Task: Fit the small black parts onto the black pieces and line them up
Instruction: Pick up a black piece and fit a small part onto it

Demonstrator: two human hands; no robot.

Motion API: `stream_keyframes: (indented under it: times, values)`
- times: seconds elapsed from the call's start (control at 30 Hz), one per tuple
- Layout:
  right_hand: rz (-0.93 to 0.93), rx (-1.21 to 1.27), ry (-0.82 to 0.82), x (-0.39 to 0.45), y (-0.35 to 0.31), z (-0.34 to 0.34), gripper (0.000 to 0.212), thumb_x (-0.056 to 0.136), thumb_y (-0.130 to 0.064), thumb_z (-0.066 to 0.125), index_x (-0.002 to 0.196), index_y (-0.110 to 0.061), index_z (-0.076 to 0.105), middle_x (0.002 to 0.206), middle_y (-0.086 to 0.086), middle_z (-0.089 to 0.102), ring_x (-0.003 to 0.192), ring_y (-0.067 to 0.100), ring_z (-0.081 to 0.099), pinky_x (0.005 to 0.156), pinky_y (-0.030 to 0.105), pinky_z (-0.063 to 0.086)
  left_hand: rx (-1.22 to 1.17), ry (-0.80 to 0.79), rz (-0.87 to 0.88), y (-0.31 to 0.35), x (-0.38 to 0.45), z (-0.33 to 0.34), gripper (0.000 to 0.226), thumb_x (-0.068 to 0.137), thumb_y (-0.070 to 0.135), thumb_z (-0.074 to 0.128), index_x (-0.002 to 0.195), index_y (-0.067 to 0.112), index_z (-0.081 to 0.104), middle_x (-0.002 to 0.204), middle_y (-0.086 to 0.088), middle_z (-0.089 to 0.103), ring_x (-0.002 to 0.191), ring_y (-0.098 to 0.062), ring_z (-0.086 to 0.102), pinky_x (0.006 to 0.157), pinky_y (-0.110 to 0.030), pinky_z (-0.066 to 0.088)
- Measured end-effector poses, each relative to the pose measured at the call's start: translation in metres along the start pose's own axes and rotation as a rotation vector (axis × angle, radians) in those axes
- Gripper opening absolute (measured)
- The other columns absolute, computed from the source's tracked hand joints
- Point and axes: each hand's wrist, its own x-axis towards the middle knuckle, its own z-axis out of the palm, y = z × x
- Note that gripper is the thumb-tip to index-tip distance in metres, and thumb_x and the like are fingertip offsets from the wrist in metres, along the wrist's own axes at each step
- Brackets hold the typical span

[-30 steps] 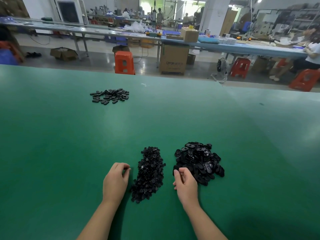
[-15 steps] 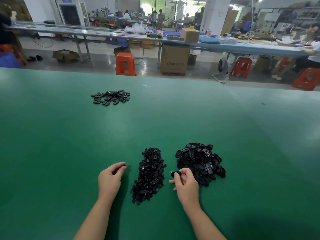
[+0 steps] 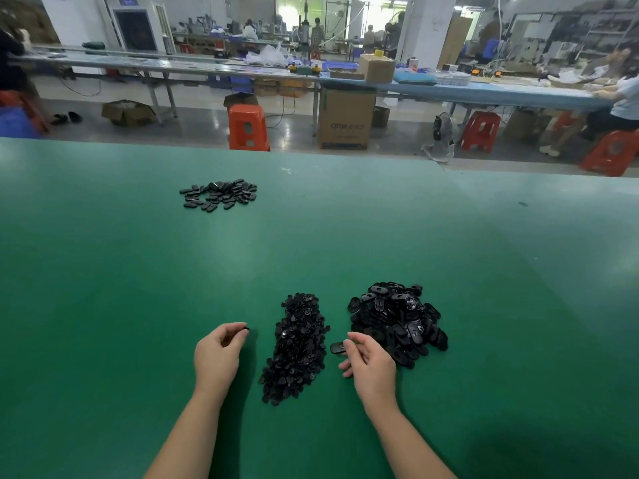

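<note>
Two heaps lie on the green table (image 3: 138,288) in front of me: a long pile of small black parts (image 3: 297,347) in the middle and a bigger pile of oval black pieces (image 3: 397,316) to its right. My left hand (image 3: 218,354) sits left of the small-parts pile and pinches one small black part (image 3: 246,329) at its fingertips. My right hand (image 3: 370,364) is at the near left edge of the oval pile and pinches one oval black piece (image 3: 337,347) between thumb and finger.
A flat group of black oval pieces (image 3: 219,194) lies farther back on the left of the table. Beyond the far edge stand orange stools (image 3: 247,127), a cardboard box (image 3: 345,119), a long workbench and seated people.
My right hand has drawn one oval piece out of the right pile toward the middle. My left hand has shifted slightly left and now shows a small part at its fingertips.
</note>
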Motion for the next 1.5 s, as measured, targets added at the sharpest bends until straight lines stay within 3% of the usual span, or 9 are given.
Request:
stream_keyframes:
  times: [0.13, 0.27, 0.4, 0.5, 0.6, 0.77, 1.13, 1.37, 1.5]
  values:
    - [0.016, 0.011, -0.002, 0.0, 0.002, 0.002, 0.018, 0.1, -0.011, 0.062, 0.114, -0.022, 0.067, 0.095, -0.007, 0.075, 0.071, 0.007, 0.073, 0.058, 0.023, 0.058, -0.007, -0.001, 0.014, 0.004, -0.006, 0.006, 0.018, 0.091, 0.018, 0.072, 0.081, 0.032, 0.076, 0.07, 0.004, 0.072, 0.046, -0.008, 0.045, 0.046, -0.023, 0.041]
    - [0.017, -0.024, -0.007, 0.002, 0.003, 0.003, 0.014, 0.102, -0.01, 0.057, 0.112, -0.016, 0.066, 0.095, -0.005, 0.075, 0.073, 0.008, 0.073, 0.057, 0.023, 0.058, 0.009, -0.08, 0.129, 0.027, -0.022, 0.025, 0.017, 0.09, 0.019, 0.073, 0.082, 0.034, 0.076, 0.059, 0.0, 0.064, 0.042, -0.005, 0.037, 0.042, -0.018, 0.033]
    - [0.029, 0.016, -0.006, 0.002, 0.003, 0.003, 0.012, 0.101, -0.007, 0.057, 0.104, -0.016, 0.064, 0.091, -0.001, 0.075, 0.07, 0.013, 0.074, 0.054, 0.026, 0.057, 0.165, -0.238, 0.273, 0.052, -0.047, 0.063, 0.015, 0.088, 0.016, 0.073, 0.085, 0.03, 0.077, 0.079, 0.014, 0.071, 0.072, 0.002, 0.062, 0.065, -0.008, 0.042]
    - [0.025, 0.032, -0.014, 0.002, 0.003, 0.003, 0.013, 0.1, -0.006, 0.057, 0.101, -0.017, 0.064, 0.081, -0.001, 0.075, 0.07, 0.015, 0.074, 0.054, 0.027, 0.057, 0.313, -0.328, 0.32, 0.057, -0.062, 0.086, 0.011, 0.09, 0.016, 0.07, 0.091, 0.025, 0.077, 0.088, 0.015, 0.07, 0.082, 0.001, 0.062, 0.076, -0.013, 0.045]
    - [0.005, 0.009, -0.035, 0.002, 0.002, 0.003, 0.018, 0.1, -0.006, 0.058, 0.096, -0.023, 0.064, 0.08, -0.007, 0.075, 0.068, 0.015, 0.073, 0.055, 0.027, 0.056, 0.356, -0.349, 0.305, 0.056, -0.068, 0.099, 0.011, 0.092, 0.017, 0.068, 0.095, 0.023, 0.076, 0.087, 0.015, 0.071, 0.08, 0.002, 0.063, 0.077, -0.018, 0.05]
    - [-0.017, -0.02, -0.04, 0.002, 0.002, 0.002, 0.017, 0.1, -0.009, 0.06, 0.097, -0.025, 0.066, 0.085, -0.01, 0.077, 0.066, 0.014, 0.074, 0.054, 0.023, 0.055, 0.391, -0.333, 0.256, 0.057, -0.067, 0.106, 0.011, 0.089, 0.02, 0.07, 0.083, 0.029, 0.068, 0.076, 0.017, 0.066, 0.072, 0.006, 0.06, 0.061, -0.006, 0.041]
    - [-0.042, -0.064, -0.064, 0.003, 0.001, 0.0, 0.019, 0.101, -0.01, 0.058, 0.095, -0.027, 0.064, 0.084, -0.005, 0.075, 0.058, 0.009, 0.066, 0.053, 0.026, 0.055, 0.419, -0.332, 0.234, 0.06, -0.064, 0.113, 0.009, 0.087, 0.018, 0.071, 0.081, 0.024, 0.07, 0.075, 0.015, 0.066, 0.072, 0.003, 0.059, 0.062, -0.008, 0.04]
    - [-0.031, -0.034, -0.068, 0.004, 0.002, -0.002, 0.016, 0.101, -0.011, 0.058, 0.096, -0.024, 0.063, 0.082, -0.003, 0.074, 0.056, 0.008, 0.062, 0.052, 0.025, 0.053, 0.431, -0.343, 0.172, 0.066, -0.06, 0.116, 0.011, 0.086, 0.021, 0.073, 0.078, 0.027, 0.068, 0.076, 0.013, 0.066, 0.073, -0.002, 0.061, 0.067, -0.023, 0.05]
    - [-0.019, -0.031, -0.069, 0.004, 0.001, -0.003, 0.016, 0.101, -0.009, 0.057, 0.096, -0.023, 0.063, 0.082, -0.002, 0.073, 0.057, 0.008, 0.061, 0.052, 0.026, 0.054, 0.393, -0.349, 0.094, 0.066, -0.059, 0.118, 0.015, 0.084, 0.021, 0.076, 0.074, 0.027, 0.067, 0.076, 0.011, 0.067, 0.072, -0.004, 0.062, 0.061, -0.019, 0.047]
